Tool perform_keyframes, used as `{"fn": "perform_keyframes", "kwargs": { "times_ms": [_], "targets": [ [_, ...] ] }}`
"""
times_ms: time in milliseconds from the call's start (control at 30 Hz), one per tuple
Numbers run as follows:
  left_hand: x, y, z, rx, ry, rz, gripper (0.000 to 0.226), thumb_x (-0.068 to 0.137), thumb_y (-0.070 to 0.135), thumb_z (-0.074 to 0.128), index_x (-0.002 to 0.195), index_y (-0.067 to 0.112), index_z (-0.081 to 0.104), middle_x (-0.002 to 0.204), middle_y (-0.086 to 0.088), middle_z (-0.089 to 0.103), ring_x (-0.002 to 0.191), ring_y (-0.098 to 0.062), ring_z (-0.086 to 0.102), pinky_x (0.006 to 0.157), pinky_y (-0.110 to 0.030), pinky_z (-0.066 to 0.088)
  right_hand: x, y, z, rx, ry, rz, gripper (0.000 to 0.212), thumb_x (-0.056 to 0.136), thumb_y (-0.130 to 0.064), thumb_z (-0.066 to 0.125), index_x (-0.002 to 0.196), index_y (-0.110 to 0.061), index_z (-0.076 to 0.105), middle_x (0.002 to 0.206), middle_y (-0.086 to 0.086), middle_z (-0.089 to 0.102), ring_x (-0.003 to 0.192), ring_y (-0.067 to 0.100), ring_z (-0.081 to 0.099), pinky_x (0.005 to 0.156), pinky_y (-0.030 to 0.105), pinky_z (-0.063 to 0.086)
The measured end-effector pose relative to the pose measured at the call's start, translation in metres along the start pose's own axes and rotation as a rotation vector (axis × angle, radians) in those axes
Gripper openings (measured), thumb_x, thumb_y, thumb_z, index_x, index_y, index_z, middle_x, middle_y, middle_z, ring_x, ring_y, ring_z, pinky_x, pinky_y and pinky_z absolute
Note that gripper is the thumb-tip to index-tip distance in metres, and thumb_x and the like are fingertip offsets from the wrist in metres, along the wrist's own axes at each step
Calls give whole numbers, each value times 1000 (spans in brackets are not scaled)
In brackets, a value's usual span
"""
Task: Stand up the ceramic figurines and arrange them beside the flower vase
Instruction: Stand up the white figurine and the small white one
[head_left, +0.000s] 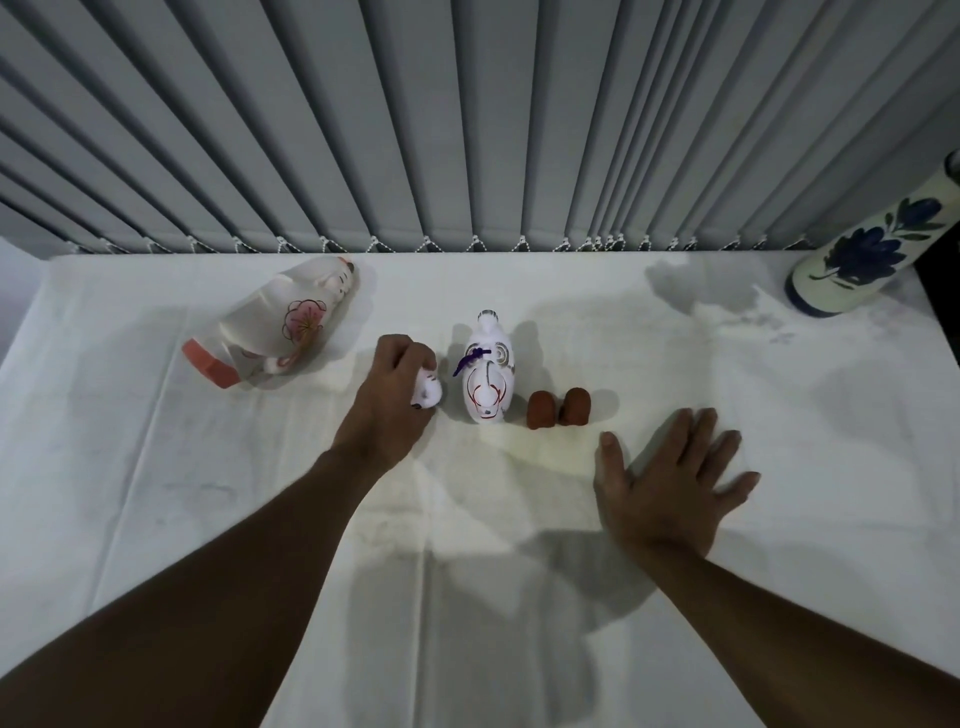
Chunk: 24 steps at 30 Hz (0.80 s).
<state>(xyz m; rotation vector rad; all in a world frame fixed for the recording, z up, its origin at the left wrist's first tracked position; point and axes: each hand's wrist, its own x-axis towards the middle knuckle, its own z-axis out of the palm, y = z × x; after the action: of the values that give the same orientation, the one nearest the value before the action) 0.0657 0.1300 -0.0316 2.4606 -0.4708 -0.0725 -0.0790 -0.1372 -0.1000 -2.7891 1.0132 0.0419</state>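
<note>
My left hand (387, 397) is curled around a small white figurine (428, 391) at the table's middle. Just right of it a white animal figurine (487, 375) with a purple cord and red markings stands on the cloth. Two small brown figurines (558, 408) stand side by side to its right. A large white figurine (275, 323) with a pink flower and a red base lies on its side at the back left. The cream flower vase (872, 249) with blue flowers stands at the far right. My right hand (670, 483) rests flat on the cloth, fingers spread.
A white cloth (727, 364) covers the table. Grey vertical blinds (467, 130) hang right behind the table's back edge. The cloth between the brown figurines and the vase is bare.
</note>
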Motion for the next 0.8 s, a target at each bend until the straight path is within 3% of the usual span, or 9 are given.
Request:
{"fn": "perform_keyframes", "kwargs": {
  "times_ms": [133,267,400,533,667,800],
  "targets": [
    [-5,-4,2,51,-71,26,70,72,4,83,135,3,53,121,-10,40,96,-3,39,87,-15,39,1,0,1,-6,6,1,106,95,-82,15,165,-3,19,175,22,17,161,48,10,123,76,6],
    [-7,-8,-3,-8,-123,-68,69,67,15,90,127,11,57,118,-2,41,92,-12,47,84,-24,44,0,0,2,-14,12,-5,105,96,-82,17,165,-3,19,175,23,17,161,49,11,123,76,7],
    [-8,-6,-10,0,-80,-47,64,66,16,90,121,20,58,114,4,58,94,-20,58,82,-36,51,1,1,3,-12,18,-1,105,96,-82,18,165,-3,19,174,22,18,161,48,11,123,76,7],
    [-8,-1,-12,19,10,9,54,69,11,85,111,23,53,108,9,59,90,-20,58,75,-32,51,1,1,3,-5,27,-2,105,96,-81,22,165,-2,21,174,23,19,160,49,12,123,77,8],
    [-6,-6,-12,-19,-68,119,49,73,2,79,113,17,57,115,8,60,97,-13,57,82,-27,48,0,1,4,3,41,-3,103,97,-80,25,164,-1,23,173,24,20,160,49,13,122,77,8],
    [-8,-18,-10,-28,-121,135,37,71,4,78,99,13,55,106,4,55,92,-16,54,78,-32,50,1,1,5,1,56,-7,103,97,-79,26,163,-1,24,172,25,23,160,50,15,122,77,9]
  ]
}}
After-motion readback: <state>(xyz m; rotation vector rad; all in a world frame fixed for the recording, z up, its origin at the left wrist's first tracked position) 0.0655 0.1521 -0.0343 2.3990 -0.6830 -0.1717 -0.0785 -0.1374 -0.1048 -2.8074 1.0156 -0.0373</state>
